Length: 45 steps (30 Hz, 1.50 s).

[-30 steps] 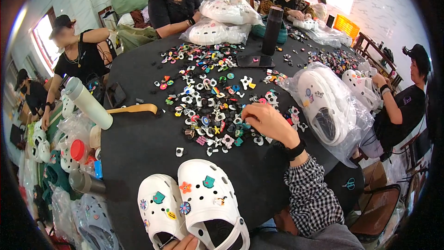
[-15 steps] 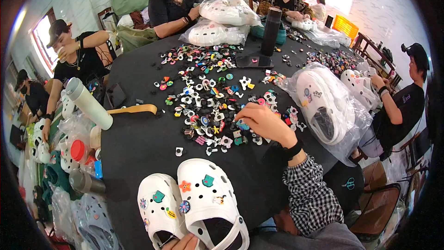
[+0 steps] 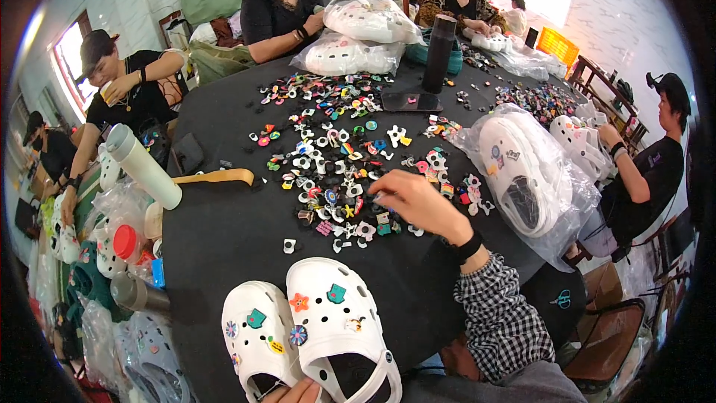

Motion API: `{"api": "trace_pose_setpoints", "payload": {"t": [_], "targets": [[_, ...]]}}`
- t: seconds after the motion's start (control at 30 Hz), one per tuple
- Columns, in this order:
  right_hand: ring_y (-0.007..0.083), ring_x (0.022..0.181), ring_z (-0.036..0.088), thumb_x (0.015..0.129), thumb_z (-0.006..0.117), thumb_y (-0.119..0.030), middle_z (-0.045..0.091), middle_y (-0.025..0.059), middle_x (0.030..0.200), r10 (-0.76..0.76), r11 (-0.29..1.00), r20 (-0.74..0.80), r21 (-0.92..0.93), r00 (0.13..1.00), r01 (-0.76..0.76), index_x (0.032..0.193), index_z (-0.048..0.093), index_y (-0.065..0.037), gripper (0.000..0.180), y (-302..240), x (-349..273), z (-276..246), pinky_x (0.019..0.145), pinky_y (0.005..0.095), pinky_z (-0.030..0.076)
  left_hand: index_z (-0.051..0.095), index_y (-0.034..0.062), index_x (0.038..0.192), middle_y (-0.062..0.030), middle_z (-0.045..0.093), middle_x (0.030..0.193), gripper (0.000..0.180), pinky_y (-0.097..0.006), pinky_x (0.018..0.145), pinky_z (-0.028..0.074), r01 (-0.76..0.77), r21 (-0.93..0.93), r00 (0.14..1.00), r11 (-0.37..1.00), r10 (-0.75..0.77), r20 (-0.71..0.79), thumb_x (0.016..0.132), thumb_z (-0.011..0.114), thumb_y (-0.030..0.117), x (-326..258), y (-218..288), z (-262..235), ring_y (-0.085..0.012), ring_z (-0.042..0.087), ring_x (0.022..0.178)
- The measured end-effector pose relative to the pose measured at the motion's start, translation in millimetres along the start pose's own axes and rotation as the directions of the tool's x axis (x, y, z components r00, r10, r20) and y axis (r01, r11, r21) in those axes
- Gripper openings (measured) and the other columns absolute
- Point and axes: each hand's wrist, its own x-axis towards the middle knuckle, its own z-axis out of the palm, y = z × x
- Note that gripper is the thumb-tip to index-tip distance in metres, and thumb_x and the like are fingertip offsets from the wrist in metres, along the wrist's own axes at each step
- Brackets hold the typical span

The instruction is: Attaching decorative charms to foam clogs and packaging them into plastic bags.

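A pair of white clogs (image 3: 332, 328) lies side by side at the table's near edge, toes pointing away from me. Colourful shoe charms sit in their holes: green shapes, an orange star, blue-purple round ones. My left hand (image 3: 298, 391) grips the clogs at their openings, only its fingers showing at the lower edge. Over the right side of a heap of loose shoe charms (image 3: 347, 209) reaches my right hand (image 3: 418, 200), fingers bent and drawn together. Something small and bluish is at the fingertips, too small to make out.
Bagged white clogs (image 3: 522, 172) lie at the right, more bagged clogs (image 3: 365, 26) at the back. A black cylinder (image 3: 440, 52) stands by a phone (image 3: 412, 101). At left are a pale tumbler (image 3: 145, 168) and a wooden spoon (image 3: 224, 176). Several people sit around the table.
My right hand has shifted slightly left and nearer the middle of the charm heap. The clogs and my left hand stay almost in place. The person at left has lowered their head and raised hand.
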Motion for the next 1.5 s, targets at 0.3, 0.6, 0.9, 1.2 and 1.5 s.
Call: {"api": "trace_pose_setpoints", "payload": {"t": [0.3, 0.6, 0.9, 1.2, 1.5], "targets": [[0.0331, 0.092, 0.064, 0.088, 0.058, -0.007, 0.061, 0.0136, 0.100, 0.036, 0.979, -0.110, -0.197, 0.993, -0.057, 0.104, 0.064, -0.003, 0.017, 17.2, -5.4, 0.7, 0.077, 0.0406, 0.052, 0.066, -0.0007, 0.113, -0.0166, 0.068, 0.109, 0.033, -0.042, 0.084, 0.050, 0.003, 0.002, 1.000, 1.000, -0.003, -0.003, 0.083, 0.064, 0.013, -0.9, -1.1, -1.3, -0.0351, 0.064, 0.095], [0.0327, 0.098, 0.061, 0.084, 0.063, -0.009, 0.059, 0.0119, 0.100, 0.057, 0.936, 0.013, -0.348, 0.998, -0.049, 0.103, 0.064, -0.007, 0.020, 20.8, -11.0, 15.2, 0.081, 0.0423, 0.052, 0.065, 0.0002, 0.114, -0.0155, 0.067, 0.112, 0.035, -0.042, 0.084, 0.050, -0.009, -0.034, 1.000, 0.999, 0.009, 0.006, 0.083, 0.064, 0.015, 0.1, -0.1, -2.8, -0.0351, 0.063, 0.096], [0.0324, 0.093, 0.063, 0.084, 0.058, -0.007, 0.065, 0.0143, 0.096, 0.016, 0.947, 0.239, -0.316, 0.971, 0.062, 0.109, 0.066, -0.007, 0.027, 4.0, 12.4, -4.9, 0.082, 0.0398, 0.050, 0.065, 0.0015, 0.115, -0.0146, 0.067, 0.112, 0.035, -0.041, 0.083, 0.050, -0.020, -0.053, 0.999, 0.998, 0.018, -0.027, 0.085, 0.065, 0.019, -4.4, -6.1, -2.0, -0.0337, 0.063, 0.094], [0.0348, 0.091, 0.065, 0.087, 0.055, -0.014, 0.068, 0.0144, 0.096, 0.182, 0.890, -0.037, -0.420, 0.983, -0.181, 0.099, 0.069, -0.011, 0.019, 43.5, 73.7, -14.8, 0.079, 0.0451, 0.052, 0.066, 0.0030, 0.115, -0.0140, 0.067, 0.112, 0.035, -0.041, 0.083, 0.050, -0.008, -0.071, 0.999, 0.997, 0.006, -0.032, 0.086, 0.065, 0.023, -2.4, -6.3, 0.5, -0.0335, 0.063, 0.093], [0.0323, 0.095, 0.062, 0.080, 0.067, -0.011, 0.060, 0.0121, 0.100, 0.162, 0.943, 0.004, -0.294, 0.987, -0.153, 0.104, 0.065, -0.010, 0.023, 70.1, 65.3, 14.7, 0.083, 0.0411, 0.051, 0.066, 0.0016, 0.114, -0.0147, 0.067, 0.112, 0.034, -0.040, 0.082, 0.050, -0.003, -0.062, 1.000, 0.998, 0.003, -0.001, 0.085, 0.065, 0.020, -1.3, -6.9, -3.2, -0.0324, 0.064, 0.094]]}}
